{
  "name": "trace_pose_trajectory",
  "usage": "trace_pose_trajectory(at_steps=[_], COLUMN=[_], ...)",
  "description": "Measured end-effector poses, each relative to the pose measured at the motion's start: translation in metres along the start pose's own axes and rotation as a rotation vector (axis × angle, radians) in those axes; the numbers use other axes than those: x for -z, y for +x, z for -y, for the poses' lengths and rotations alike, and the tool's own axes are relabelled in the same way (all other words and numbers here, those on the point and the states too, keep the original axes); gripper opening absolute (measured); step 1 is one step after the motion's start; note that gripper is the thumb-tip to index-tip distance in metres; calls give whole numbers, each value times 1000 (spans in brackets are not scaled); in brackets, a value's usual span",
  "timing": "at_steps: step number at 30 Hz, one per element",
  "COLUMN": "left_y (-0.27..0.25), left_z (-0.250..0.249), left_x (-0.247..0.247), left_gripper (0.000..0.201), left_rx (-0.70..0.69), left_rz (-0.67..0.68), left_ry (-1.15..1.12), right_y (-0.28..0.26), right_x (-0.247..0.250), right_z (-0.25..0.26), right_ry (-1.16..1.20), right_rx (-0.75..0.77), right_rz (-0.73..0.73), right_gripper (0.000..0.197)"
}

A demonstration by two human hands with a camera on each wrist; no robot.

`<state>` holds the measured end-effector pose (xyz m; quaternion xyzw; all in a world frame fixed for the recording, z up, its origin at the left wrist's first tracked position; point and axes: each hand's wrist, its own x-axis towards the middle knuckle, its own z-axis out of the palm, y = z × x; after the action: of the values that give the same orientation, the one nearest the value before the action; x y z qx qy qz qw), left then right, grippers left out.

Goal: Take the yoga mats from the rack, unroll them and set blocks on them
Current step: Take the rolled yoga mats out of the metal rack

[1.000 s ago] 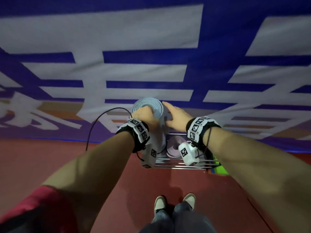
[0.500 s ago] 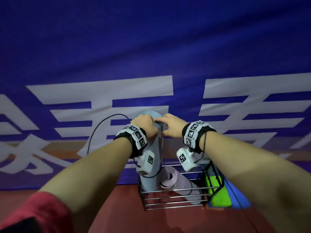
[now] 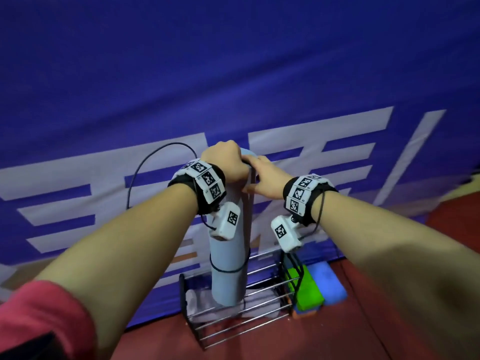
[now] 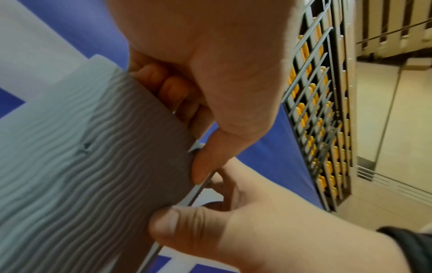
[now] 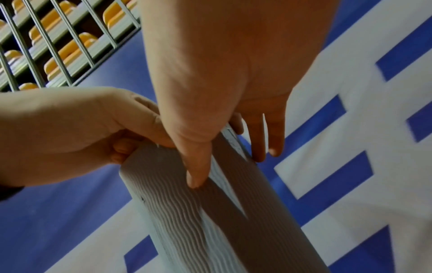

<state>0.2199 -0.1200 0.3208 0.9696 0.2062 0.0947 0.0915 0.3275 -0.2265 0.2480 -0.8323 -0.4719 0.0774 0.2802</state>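
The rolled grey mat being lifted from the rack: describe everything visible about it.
The rolled mat is pale grey-blue, foam-like, with a fine wavy ribbed texture seen in both wrist views. It stands upright, its lower end still inside the wire rack. A thin dark band circles its lower half. The left hand grips its top end, fingers curled over the rim; the right hand holds the loose outer edge, thumb pressed on the ribbed surface. A second mat lies in the rack beside it.
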Motion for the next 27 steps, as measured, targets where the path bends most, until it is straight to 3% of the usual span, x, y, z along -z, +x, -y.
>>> trace_pose_trajectory(at_steps=[6, 9, 17, 21, 27], left_y=[-24, -56, -185, -234, -298], left_z=[-103, -172, -375, -451, -555], left_x=[3, -1, -42, -57, -77], left_gripper=[22, 27, 27, 24, 43], left_rx=[-178, -284, -600, -710, -949], left_rz=[-26, -9, 130, 232, 414], left_ry=[-67, -108, -219, -267, -331], right_y=[-92, -169, -426, -534, -673], right_x=[75, 108, 172, 199, 215], right_z=[-35, -56, -104, -106, -111], right_ry=[-77, -90, -212, -255, -288], right_rx=[-95, -184, -496, -673, -921], right_rz=[-116, -192, -319, -355, -462], right_gripper=[97, 97, 93, 85, 73])
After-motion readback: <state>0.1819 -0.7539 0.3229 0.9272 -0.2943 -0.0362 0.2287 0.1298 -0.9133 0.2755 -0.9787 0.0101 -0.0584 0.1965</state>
